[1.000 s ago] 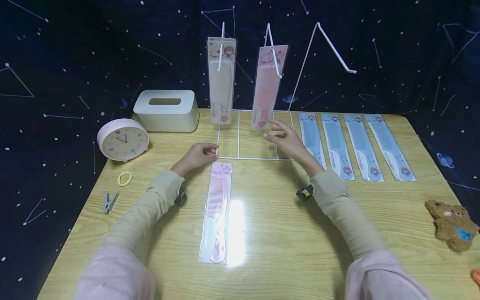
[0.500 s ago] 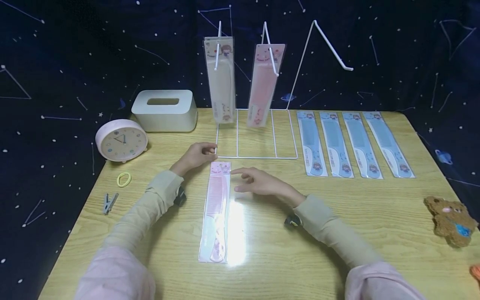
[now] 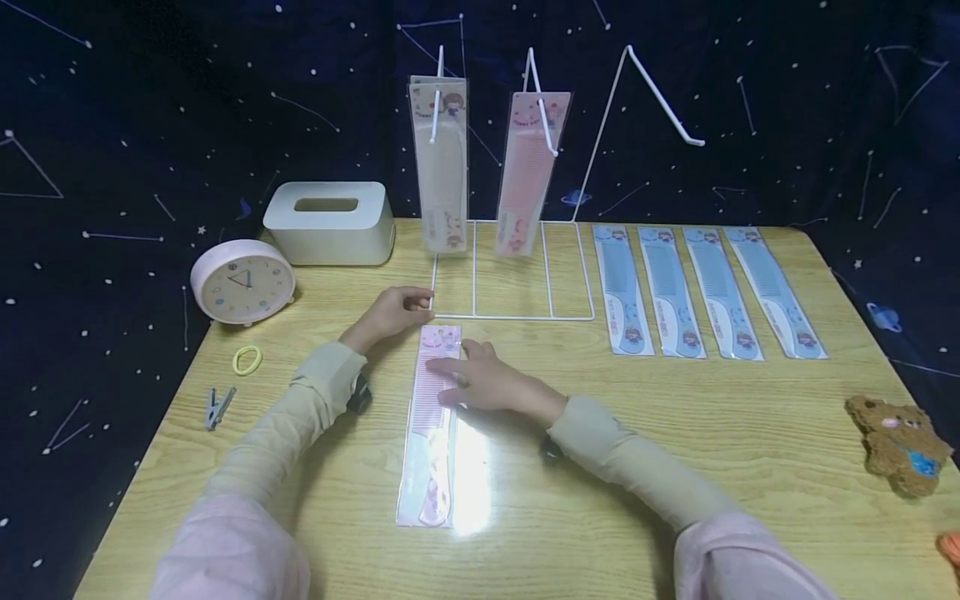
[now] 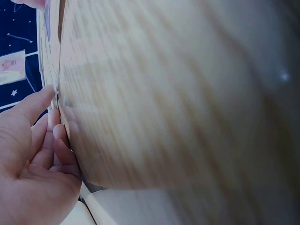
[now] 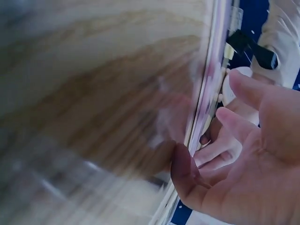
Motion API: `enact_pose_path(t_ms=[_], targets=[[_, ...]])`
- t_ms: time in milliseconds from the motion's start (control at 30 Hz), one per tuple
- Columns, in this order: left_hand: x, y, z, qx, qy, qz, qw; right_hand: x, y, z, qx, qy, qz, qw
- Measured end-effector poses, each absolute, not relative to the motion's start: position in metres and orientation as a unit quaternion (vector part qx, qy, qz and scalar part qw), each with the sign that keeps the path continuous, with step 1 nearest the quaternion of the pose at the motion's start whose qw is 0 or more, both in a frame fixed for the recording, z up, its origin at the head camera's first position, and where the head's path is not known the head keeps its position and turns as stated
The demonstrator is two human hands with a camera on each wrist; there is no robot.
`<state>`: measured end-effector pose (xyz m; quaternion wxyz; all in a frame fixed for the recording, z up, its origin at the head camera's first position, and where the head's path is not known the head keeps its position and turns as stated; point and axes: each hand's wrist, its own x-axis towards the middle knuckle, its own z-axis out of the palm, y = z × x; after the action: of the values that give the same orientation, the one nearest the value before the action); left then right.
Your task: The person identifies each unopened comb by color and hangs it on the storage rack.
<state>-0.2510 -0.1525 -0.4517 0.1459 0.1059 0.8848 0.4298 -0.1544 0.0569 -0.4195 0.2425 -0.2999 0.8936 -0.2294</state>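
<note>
In the head view a pink packaged comb [image 3: 431, 433] lies lengthwise on the table before me. My right hand [image 3: 487, 379] reaches over its upper part from the right, fingers apart and loosely bent. The right wrist view shows one fingertip [image 5: 180, 154] low at the table surface beside the package; whether it touches the comb is unclear. My left hand [image 3: 388, 315] holds the front left corner of a white wire rack [image 3: 517, 317] between thumb and fingers. From the rack's hooks hang whitish packaged combs [image 3: 442, 179] on the left and a pink one [image 3: 528, 187] in the middle.
Several blue packaged combs [image 3: 622, 292] lie in a row right of the rack. The rack's right hook [image 3: 667, 100] holds nothing. A tissue box [image 3: 330, 237], clock [image 3: 243, 283], yellow hair tie [image 3: 247, 360] and grey clip [image 3: 217, 408] sit left; a brown bear [image 3: 900, 446] lies right.
My right hand has come down and left from the hanging pink comb to the pink comb on the table. My left hand stays at the rack's corner.
</note>
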Motion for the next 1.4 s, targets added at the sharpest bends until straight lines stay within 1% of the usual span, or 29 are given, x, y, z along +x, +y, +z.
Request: enact_pose_path(t_ms=[200,367,533,800,1133,1400], targets=[[-0.252,-0.154,-0.452,0.116,0.882,0.435,0.141,-0.152,0.055,-0.422,-0.312,0.908,-0.173,0.219],[-0.252,-0.155,-0.454,0.12,0.874,0.446,0.149,-0.15,0.057,-0.42,-0.299,0.91,-0.187,0.218],[-0.249,-0.155,-0.453,0.124,0.874,0.451,0.136,-0.144,0.057,-0.418,-0.276,0.918,-0.194,0.21],[-0.252,-0.154,-0.457,0.11,0.886,0.427,0.14,-0.131,0.058,-0.416,-0.248,0.914,-0.228,0.227],[-0.253,-0.152,-0.458,0.113,0.884,0.433,0.137,-0.126,0.061,-0.416,-0.214,0.92,-0.249,0.214],[-0.252,-0.153,-0.456,0.11,0.884,0.433,0.139,-0.127,0.069,-0.419,-0.21,0.912,-0.283,0.209]])
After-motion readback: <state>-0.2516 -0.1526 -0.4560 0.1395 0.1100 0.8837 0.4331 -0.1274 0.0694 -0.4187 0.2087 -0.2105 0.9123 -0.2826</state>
